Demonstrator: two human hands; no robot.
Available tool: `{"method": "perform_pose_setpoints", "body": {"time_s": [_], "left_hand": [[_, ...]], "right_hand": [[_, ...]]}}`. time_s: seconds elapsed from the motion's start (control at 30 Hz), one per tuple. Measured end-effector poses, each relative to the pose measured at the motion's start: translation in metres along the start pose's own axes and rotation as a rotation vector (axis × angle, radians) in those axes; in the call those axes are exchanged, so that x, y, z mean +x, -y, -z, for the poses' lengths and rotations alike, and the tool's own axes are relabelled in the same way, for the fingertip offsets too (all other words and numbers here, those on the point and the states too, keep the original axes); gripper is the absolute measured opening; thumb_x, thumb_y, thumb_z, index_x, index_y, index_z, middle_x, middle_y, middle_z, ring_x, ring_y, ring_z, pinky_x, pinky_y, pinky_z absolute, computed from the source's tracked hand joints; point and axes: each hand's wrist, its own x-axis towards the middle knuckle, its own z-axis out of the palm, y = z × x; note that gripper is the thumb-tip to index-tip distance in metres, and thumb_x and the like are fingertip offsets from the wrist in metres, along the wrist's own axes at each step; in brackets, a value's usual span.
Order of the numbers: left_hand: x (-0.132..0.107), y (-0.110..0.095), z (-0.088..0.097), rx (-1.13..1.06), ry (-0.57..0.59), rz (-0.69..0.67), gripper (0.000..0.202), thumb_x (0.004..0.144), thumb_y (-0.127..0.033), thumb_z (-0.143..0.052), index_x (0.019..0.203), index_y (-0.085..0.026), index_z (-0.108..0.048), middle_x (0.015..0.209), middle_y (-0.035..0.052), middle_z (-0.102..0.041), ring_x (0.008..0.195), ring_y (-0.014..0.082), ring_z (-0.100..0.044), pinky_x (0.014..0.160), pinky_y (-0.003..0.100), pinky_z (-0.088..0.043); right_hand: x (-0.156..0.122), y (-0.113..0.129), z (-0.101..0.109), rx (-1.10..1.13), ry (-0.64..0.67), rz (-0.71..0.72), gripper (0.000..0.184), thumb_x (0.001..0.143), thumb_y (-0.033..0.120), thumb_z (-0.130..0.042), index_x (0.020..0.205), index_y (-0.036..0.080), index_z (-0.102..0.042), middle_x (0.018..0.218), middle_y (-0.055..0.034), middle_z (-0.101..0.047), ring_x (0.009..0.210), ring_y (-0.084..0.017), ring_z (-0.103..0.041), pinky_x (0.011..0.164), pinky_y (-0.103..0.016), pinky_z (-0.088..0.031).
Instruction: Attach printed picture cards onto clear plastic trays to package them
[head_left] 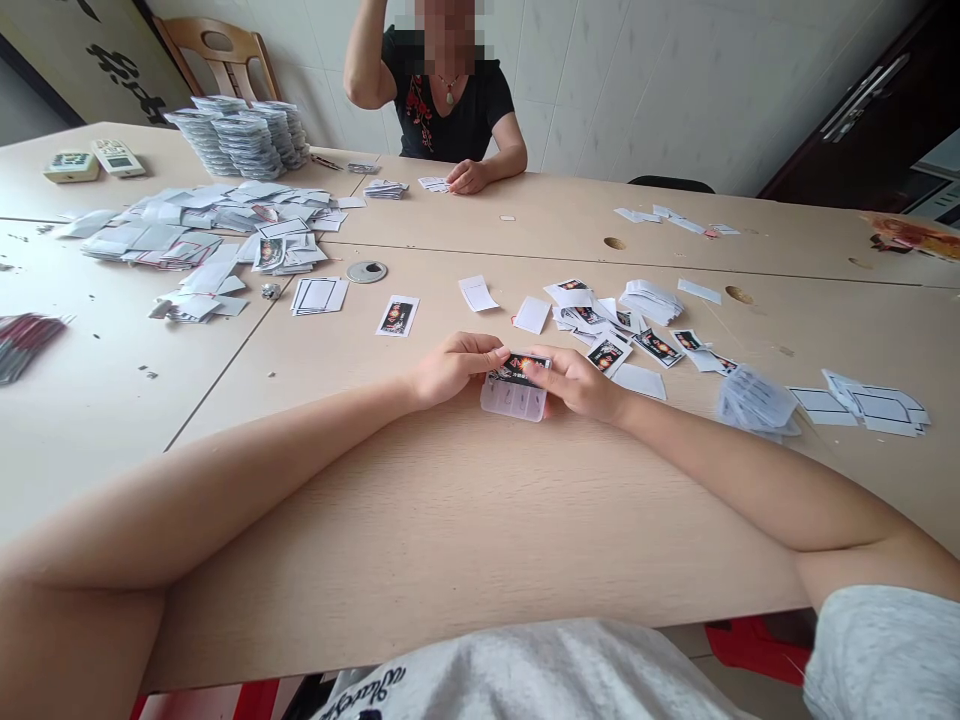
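Observation:
Between my two hands is a small clear plastic compartment box (513, 402) with a black printed card (516, 369) over its upper part. My left hand (459, 368) grips the left upper corner, its thumb on the card. From the right, my right hand (581, 382) pinches the other side with the thumb lying across the card. Small dark bits show in the box's compartments, too tiny to name. Just beyond my hands lie a loose printed card (397, 316), a blank white card (478, 293) and a heap of printed cards (585, 312).
A person (457, 110) sits across the table, one hand on small cards. Piled packets (217, 215) and stacked bundles (247, 135) fill the far left. Clear plastic boxes or sleeves (756, 400) and white bordered cards (877, 403) lie at right. A metal disc (367, 271) sits left of centre.

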Motion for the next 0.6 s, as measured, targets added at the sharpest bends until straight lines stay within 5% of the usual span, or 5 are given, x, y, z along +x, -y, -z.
{"method": "perform_pose_setpoints", "body": {"time_s": [0.1, 0.3, 0.6], "left_hand": [[0.0001, -0.0001, -0.0009, -0.011, -0.003, 0.004, 0.036, 0.084, -0.047, -0.055, 0.071, -0.014, -0.05, 0.07, 0.0027, -0.051, 0.066, 0.0137, -0.05, 0.062, 0.028, -0.037], [0.0006, 0.0001, -0.0006, -0.018, 0.01, -0.015, 0.036, 0.084, -0.048, -0.055, 0.073, -0.014, -0.051, 0.073, 0.0034, -0.054, 0.067, 0.014, -0.052, 0.063, 0.028, -0.038], [-0.0034, -0.0044, -0.0027, 0.17, -0.027, -0.006, 0.041, 0.086, -0.053, -0.052, 0.083, -0.012, -0.056, 0.073, 0.0025, -0.057, 0.064, 0.0107, -0.051, 0.057, 0.024, -0.036]], "right_hand": [[-0.001, 0.0033, -0.0008, 0.002, -0.02, -0.009, 0.052, 0.093, 0.061, -0.035, 0.091, 0.014, -0.058, 0.066, -0.0035, -0.057, 0.055, -0.013, -0.052, 0.053, -0.027, -0.043], [0.0, 0.0025, 0.0004, -0.059, -0.067, 0.009, 0.057, 0.088, 0.07, -0.035, 0.074, 0.018, -0.055, 0.06, -0.0033, -0.055, 0.059, -0.017, -0.054, 0.057, -0.03, -0.042], [0.0012, -0.0024, 0.0019, -0.054, -0.09, 0.01, 0.05, 0.091, 0.061, -0.042, 0.085, 0.015, -0.059, 0.061, -0.0018, -0.056, 0.048, -0.012, -0.052, 0.048, -0.025, -0.039]]}}
